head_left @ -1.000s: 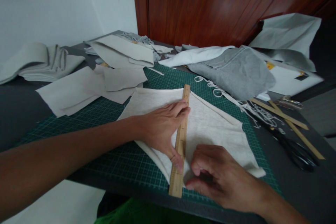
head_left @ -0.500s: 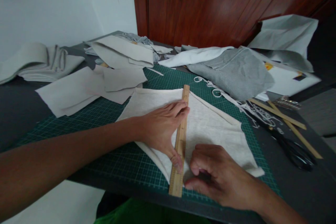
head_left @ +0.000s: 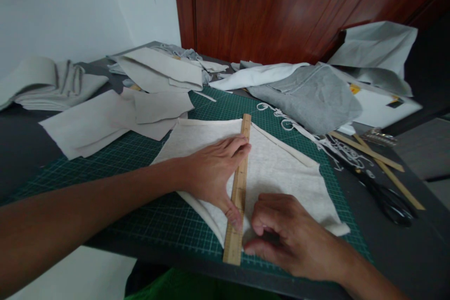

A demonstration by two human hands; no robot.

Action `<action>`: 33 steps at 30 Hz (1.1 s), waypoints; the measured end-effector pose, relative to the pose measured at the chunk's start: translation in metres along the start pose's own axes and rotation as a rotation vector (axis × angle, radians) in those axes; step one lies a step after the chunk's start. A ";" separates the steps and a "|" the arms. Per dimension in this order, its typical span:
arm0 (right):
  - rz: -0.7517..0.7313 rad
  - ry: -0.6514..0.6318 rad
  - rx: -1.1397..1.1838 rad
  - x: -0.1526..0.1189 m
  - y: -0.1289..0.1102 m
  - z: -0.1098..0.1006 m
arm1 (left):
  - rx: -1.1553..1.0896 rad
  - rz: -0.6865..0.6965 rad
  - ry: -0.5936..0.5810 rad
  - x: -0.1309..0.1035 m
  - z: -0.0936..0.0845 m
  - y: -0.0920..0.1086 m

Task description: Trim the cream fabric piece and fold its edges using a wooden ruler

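Observation:
A piece of cream fabric (head_left: 281,164) with rolled edges lies on the green cutting mat (head_left: 140,215). Across its middle runs a wooden ruler (head_left: 239,192), its near end reaching past the fabric's lower edge. My left hand (head_left: 214,173) is spread flat, pressing on the ruler with the thumb near its lower part and the fingertips higher up. Just right of the ruler's near end, my right hand (head_left: 291,234) rests on the fabric with fingers curled and thumb tip by the lower edge. What it pinches, if anything, is hidden.
Cut fabric pieces (head_left: 91,122) and folded cloth (head_left: 52,84) lie to the left. Grey cloth (head_left: 309,98) is heaped at the back right. On the right are white cords (head_left: 344,150), black-handled scissors (head_left: 390,201) and wooden strips (head_left: 390,168). A wooden panel (head_left: 281,9) stands behind.
The view has shifted slightly, so everything sits a little further left in the picture. Both hands and the ruler keep their places on the fabric.

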State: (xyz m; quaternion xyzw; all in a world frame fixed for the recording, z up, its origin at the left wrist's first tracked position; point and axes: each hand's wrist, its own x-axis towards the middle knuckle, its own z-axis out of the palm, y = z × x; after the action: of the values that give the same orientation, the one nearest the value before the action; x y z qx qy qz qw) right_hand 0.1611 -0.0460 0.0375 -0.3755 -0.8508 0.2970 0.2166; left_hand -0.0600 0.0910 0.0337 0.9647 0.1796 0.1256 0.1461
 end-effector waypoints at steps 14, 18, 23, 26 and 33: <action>0.003 0.006 -0.005 0.000 0.001 0.000 | -0.017 -0.033 -0.036 0.000 -0.003 0.003; 0.001 0.007 -0.009 -0.001 0.000 0.001 | -0.019 -0.023 -0.018 0.001 -0.002 0.002; -0.003 0.010 -0.012 0.000 0.001 0.001 | -0.032 -0.024 -0.024 0.001 -0.004 0.002; 0.003 0.010 -0.013 0.000 0.002 0.001 | -0.038 -0.028 -0.029 0.001 -0.005 0.003; 0.064 0.001 -0.014 0.004 -0.005 -0.003 | -0.039 -0.026 -0.037 0.001 -0.003 0.002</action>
State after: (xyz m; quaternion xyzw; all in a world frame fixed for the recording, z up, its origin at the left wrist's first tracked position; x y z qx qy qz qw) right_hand 0.1575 -0.0452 0.0436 -0.4041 -0.8404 0.2974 0.2049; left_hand -0.0592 0.0906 0.0373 0.9614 0.1869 0.1092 0.1699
